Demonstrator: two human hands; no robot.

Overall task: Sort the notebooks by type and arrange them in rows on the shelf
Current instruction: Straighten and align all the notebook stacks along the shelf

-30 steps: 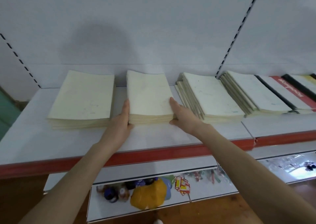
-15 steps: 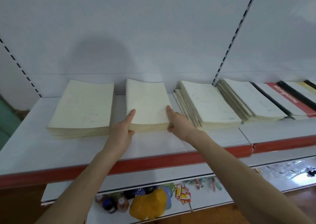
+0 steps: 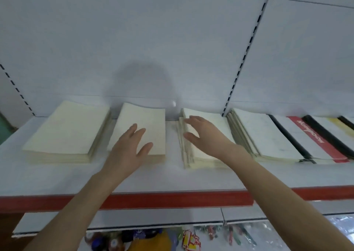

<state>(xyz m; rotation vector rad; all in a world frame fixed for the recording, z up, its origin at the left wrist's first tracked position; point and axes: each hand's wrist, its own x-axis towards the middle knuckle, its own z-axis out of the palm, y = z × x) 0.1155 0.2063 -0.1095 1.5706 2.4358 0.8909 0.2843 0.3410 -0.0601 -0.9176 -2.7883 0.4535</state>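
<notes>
From the head view, the white shelf (image 3: pixel 57 178) carries four cream stacks of notebooks in a row along the back panel (image 3: pixel 172 40), running from nine o'clock to three o'clock.

The first stack (image 3: pixel 65 132) lies at nine o'clock, with the second stack (image 3: pixel 153 120) just beside it at its three o'clock. A bare gap of shelf separates the second from the third stack (image 3: pixel 199 160), whose layers are fanned out along its nine o'clock side. The fourth stack (image 3: pixel 268 135) sits close against the third, also fanned. Further toward three o'clock lie a red notebook (image 3: pixel 310 135) with white lettering and black-spined notebooks (image 3: pixel 329 136), overlapping one another.

The left hand (image 3: pixel 130 149) is spread, fingers straight and apart, over the near half of the second stack; I cannot tell whether it touches the cover. The right hand (image 3: pixel 206 135) is loose, fingers relaxed and holding nothing, over the fanned edge of the third stack.

At six o'clock a red strip (image 3: pixel 172 200) trims the shelf's front. Below it, a lower shelf (image 3: pixel 134 220) holds small colourful goods, too blurred to name.
</notes>
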